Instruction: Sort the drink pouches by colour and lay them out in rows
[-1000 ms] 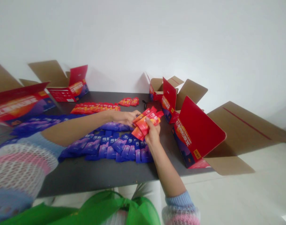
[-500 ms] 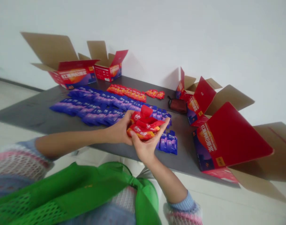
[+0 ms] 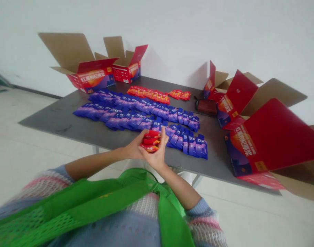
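A stack of red packets is pressed between both my hands, just over the near edge of the dark table. My left hand wraps the stack from the left, and my right hand closes on it from the right and below. Beyond my hands, rows of purple packets lie flat across the table. A shorter row of red packets lies behind them.
Open red cartons stand around the table: two at the back left, several at the right. A dark red pouch lies by the right cartons. A green mesh bag hangs at my chest.
My hands have drawn the red packets back from mid-table toward the near edge and squared the fanned packets into a tight stack. The view has swung left and pulled back.
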Demonstrator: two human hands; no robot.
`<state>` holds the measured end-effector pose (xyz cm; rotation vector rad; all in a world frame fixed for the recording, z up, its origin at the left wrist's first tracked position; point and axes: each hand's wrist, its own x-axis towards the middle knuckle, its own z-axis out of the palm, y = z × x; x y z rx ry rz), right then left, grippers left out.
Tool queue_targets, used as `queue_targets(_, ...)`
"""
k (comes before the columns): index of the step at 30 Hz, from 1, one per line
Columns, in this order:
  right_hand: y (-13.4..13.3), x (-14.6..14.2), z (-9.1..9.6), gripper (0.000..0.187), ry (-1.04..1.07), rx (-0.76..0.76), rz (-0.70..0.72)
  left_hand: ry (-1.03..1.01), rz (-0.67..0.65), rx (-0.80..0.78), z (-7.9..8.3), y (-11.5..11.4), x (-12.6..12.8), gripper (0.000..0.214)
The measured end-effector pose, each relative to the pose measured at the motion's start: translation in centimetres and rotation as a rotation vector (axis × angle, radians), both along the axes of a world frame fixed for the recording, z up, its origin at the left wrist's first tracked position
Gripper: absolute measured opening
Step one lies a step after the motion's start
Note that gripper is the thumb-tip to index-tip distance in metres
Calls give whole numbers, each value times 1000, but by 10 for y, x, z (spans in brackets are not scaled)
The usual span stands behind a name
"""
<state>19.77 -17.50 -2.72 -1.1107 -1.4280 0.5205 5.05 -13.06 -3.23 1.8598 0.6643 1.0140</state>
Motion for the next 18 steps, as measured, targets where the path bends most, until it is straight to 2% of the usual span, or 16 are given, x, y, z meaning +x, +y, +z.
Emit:
queue_targets(2, 1, -1, 1, 119, 36, 6, 37, -30, 133, 69, -5, 0, 0, 96)
queue_targets(4, 2, -1, 2, 113, 90, -14, 89, -44, 218, 62, -9, -2, 1, 99)
queue_targets(6, 1, -1, 3, 109, 130, -65, 119, -89, 206, -42, -11, -7, 2, 94)
queue_targets(9, -6, -4, 3, 105, 106, -130, 41, -153, 125, -176, -10, -14, 1, 87)
queue_targets(12, -12, -8, 5, 96, 47, -127, -34, -99, 119, -162, -7, -18, -3, 85)
queue_targets(15, -14, -10, 8, 77, 17, -124, -8, -40, 146, -160, -5, -17, -5, 83)
queue_targets(18, -13, -7, 12, 68, 31, -182, 59, -20, 157, -271, -5, -17, -3, 74)
